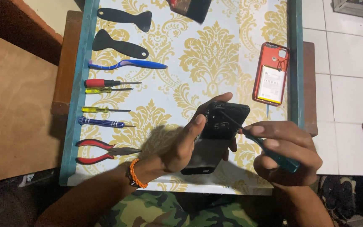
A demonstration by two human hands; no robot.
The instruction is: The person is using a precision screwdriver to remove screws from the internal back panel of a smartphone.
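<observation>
My left hand (185,141) grips a black phone (217,136) with its back off, held tilted above the table, thumb on its left edge and fingers behind. In my right hand (288,153) is a teal-handled screwdriver (274,153); its thin shaft (231,120) reaches up-left into the upper part of the phone's open back. An orange bead bracelet (136,174) is on my left wrist.
The table (215,46) has a white and gold patterned cover with teal borders. Down its left side lie two black spatulas (120,44), a blue toothbrush (127,64), several small screwdrivers (106,105) and red-handled pliers (103,150). An orange phone shell with a battery (271,73) lies at right.
</observation>
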